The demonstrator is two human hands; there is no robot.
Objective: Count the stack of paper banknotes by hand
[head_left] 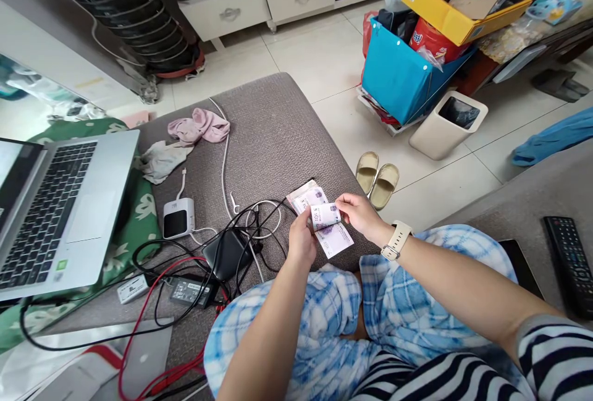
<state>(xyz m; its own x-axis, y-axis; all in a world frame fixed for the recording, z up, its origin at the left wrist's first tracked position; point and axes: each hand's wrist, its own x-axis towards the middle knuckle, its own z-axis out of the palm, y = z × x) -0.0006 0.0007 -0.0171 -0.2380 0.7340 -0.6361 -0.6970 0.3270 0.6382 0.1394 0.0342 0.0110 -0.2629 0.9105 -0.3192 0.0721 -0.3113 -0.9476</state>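
Note:
My left hand [302, 241] and my right hand [359, 214] are both closed on a small bundle of purple and white banknotes [325, 215], held just above the grey sofa cushion [278, 135]. One note is folded over between my fingertips. More banknotes [336, 241] hang below my hands and others lie fanned on the cushion behind them. My right wrist wears a cream watch [397, 239]. My knees in blue checked trousers [370, 302] sit right below.
A tangle of black, red and white cables with chargers [204, 253] lies left of my hands. An open laptop [55, 209] rests on a green cloth. Pink cloth [200, 125], slippers [376, 177], a bin [447, 124], a blue box [403, 76] and a remote [569, 262] are around.

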